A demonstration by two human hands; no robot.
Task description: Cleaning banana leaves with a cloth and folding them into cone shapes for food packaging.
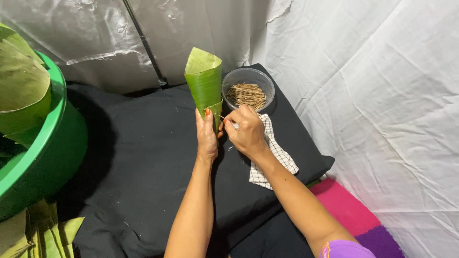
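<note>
Head view: left hand grips a glossy green leaf cone upright over the black cloth surface; right hand pinches a thin wooden pick at its seam.
Clear round bowl just behind holds a heap of brown picks; checked cloth lies under the right wrist; green tub at left holds folded leaves.

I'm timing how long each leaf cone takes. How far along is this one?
Done: the green leaf cone is already rolled and stands upright in the left hand. In hand: the right hand pushes a thin stick into its folded lower edge. Left: the pin is not yet through; more sticks sit in the clear bowl.
</note>
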